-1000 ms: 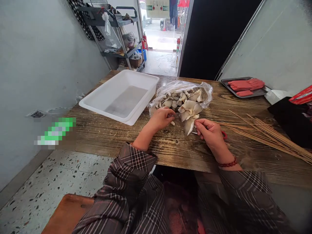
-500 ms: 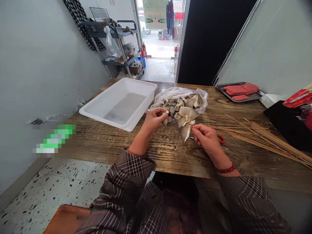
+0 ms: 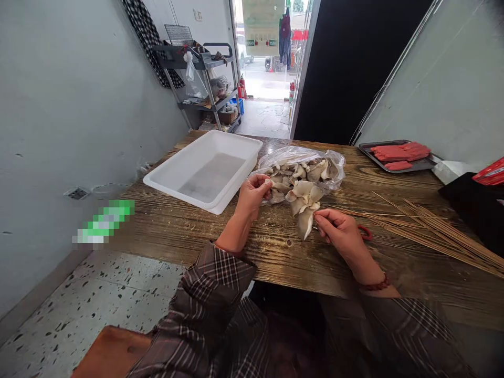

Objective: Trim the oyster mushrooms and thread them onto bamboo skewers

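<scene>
My right hand (image 3: 339, 231) pinches the edge of a cluster of grey oyster mushrooms (image 3: 304, 202), which hangs just above the table to the left of the fingertips. My left hand (image 3: 254, 194) is closed at the near left side of the clear plastic bag (image 3: 334, 170), its thumb and fingers pressed together at a mushroom. More mushrooms (image 3: 315, 169) lie in the open bag. Left of it stands a white plastic tub (image 3: 212, 170) with nothing in it. Thin wooden skewers (image 3: 437, 231) lie on the right. Red scissor handles (image 3: 366, 232) show behind my right hand.
At the back right of the wooden table (image 3: 189, 231) is a dark tray (image 3: 417, 167) with red meat pieces (image 3: 401, 152). A black holder (image 3: 468, 210) with red packets stands at the right edge. Beyond the table are a grey shelf cart (image 3: 212, 107) and a doorway.
The view has shifted, so the scene sits slightly further right and lower. Both hands stay close to their former places; the mushroom cluster is still in my right hand.
</scene>
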`<state>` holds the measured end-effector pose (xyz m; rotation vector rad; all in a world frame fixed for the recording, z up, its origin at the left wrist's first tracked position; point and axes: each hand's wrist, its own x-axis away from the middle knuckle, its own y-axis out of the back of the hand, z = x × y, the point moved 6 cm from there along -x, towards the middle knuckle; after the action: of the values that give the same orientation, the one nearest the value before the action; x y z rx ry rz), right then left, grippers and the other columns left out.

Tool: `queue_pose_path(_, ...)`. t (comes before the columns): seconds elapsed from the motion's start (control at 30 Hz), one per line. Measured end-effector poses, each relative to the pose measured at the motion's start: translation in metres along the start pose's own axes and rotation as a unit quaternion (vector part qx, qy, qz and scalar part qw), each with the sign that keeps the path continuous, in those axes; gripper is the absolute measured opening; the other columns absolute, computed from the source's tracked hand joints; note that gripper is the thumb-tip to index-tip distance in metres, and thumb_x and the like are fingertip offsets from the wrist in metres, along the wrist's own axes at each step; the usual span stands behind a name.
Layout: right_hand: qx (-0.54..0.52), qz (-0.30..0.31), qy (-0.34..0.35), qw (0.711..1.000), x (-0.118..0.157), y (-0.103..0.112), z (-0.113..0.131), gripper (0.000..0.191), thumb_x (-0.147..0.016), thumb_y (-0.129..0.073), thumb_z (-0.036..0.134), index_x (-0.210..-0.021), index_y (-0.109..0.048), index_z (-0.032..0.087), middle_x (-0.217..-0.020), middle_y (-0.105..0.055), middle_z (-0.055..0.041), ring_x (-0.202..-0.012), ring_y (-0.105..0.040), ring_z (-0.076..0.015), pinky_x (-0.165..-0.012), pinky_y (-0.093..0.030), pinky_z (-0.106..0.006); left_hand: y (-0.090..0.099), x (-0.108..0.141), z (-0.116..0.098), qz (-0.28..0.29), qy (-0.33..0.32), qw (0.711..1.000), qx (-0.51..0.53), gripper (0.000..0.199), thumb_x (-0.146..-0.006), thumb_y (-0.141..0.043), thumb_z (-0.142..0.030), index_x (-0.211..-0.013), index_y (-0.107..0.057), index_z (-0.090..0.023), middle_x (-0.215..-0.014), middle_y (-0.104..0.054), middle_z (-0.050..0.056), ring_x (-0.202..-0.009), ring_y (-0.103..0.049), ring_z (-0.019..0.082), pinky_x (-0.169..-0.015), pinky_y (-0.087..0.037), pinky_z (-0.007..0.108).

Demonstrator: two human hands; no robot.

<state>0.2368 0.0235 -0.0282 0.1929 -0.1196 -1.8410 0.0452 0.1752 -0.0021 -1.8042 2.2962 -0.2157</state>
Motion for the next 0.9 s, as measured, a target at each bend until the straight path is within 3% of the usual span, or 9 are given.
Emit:
queue_pose_path(0.23,0.037,0.025,0.012,0.999,0.000,-0.002,-0.001,0.036,-0.085,-0.065,0.052,-0.090,-0.073,0.016,-0.053,-0.056,0.0033,-0.041,-0.046,-0.0093,-0.040,-0.035,-0.022,-0.005,0.003,0.007,0.021,0.082,0.993,0.085,0.026,-0.066,-0.081,-0.031,-0.078,-0.065,-0.015,-0.059,-0.056,-0.005,-0.047,-0.051,0.007,-0.046,-0.042,0.021)
queue_pose_path(0.4,0.049,0.035,0.006,0.998,0.000,-0.005,0.000,0.036,-0.085,-0.063,0.050,-0.089,-0.073,0.015,-0.052,-0.056,0.0032,-0.041,-0.045,-0.0089,-0.040,-0.034,-0.022,-0.012,0.006,0.007,0.054,0.120,0.983,0.127,0.026,-0.067,-0.083,-0.022,-0.085,-0.067,-0.012,-0.068,-0.067,0.000,-0.054,-0.058,0.007,-0.053,-0.048,0.021)
queue_pose_path(0.9,0.069,0.041,0.006,0.997,-0.001,-0.008,0.000,0.035,-0.088,-0.061,0.049,-0.088,-0.074,0.015,-0.053,-0.056,0.0027,-0.041,-0.043,-0.0080,-0.041,-0.033,-0.021,-0.018,0.009,0.005,0.094,0.099,0.985,0.107,0.032,-0.064,-0.086,-0.033,-0.076,-0.064,-0.013,-0.067,-0.070,0.003,-0.048,-0.052,0.005,-0.045,-0.034,0.017)
